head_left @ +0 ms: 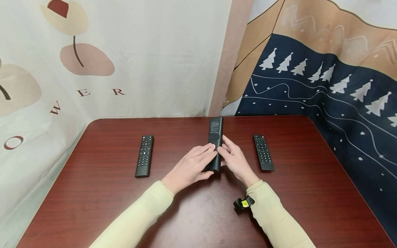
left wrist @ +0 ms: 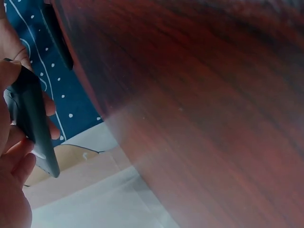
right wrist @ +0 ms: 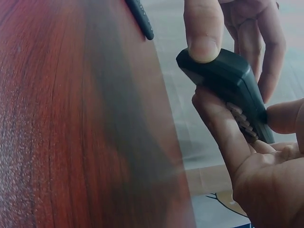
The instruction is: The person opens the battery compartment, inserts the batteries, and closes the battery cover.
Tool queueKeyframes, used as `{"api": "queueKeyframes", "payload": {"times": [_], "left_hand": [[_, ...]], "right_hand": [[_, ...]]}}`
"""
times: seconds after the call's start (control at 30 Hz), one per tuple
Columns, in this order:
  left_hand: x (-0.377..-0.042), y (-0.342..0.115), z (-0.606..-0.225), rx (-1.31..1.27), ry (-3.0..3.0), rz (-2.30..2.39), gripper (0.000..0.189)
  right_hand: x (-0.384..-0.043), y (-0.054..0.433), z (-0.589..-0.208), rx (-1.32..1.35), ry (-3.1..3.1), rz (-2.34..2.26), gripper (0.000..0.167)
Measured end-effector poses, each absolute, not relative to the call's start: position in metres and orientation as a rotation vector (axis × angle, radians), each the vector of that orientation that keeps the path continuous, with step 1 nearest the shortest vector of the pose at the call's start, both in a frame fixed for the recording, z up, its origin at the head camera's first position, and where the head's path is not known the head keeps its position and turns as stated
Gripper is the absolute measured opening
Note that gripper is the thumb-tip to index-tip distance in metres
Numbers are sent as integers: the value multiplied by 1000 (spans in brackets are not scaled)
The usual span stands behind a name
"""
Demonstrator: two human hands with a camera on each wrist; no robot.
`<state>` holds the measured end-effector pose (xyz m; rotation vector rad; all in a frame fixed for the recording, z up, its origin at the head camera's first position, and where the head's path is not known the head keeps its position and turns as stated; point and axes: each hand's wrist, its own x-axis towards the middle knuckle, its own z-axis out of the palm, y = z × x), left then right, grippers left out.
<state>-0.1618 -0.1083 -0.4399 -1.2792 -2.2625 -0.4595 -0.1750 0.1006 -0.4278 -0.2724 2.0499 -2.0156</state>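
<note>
A black remote control [head_left: 216, 132] is held above the middle of the table, its back with a printed label facing up. My left hand [head_left: 196, 164] lies over its near half, fingertips on the back and thumb at the near end. From the right side, my right hand [head_left: 234, 159] grips it, thumb on the edge and fingers underneath. In the right wrist view, the buttons of the remote [right wrist: 227, 78] face down over the right fingers. The left wrist view catches the same remote [left wrist: 35, 118] between both hands.
One black remote [head_left: 144, 156] lies buttons-up at the left on the reddish-brown table [head_left: 102, 199]; another black remote [head_left: 263, 153] lies buttons-up at the right. Behind hang a pale curtain [head_left: 161, 69] and a navy tree-patterned cloth [head_left: 294, 93]. A small black device [head_left: 243, 204] is strapped at the right wrist.
</note>
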Motion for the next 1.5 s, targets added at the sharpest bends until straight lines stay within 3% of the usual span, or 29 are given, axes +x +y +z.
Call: {"api": "queueKeyframes", "payload": {"times": [1.5], "left_hand": [[-158,-107,-440,-1230,-2317,-552,65]], "right_hand": [[-175,116,-430,-294,2012,-2116,58]]}}
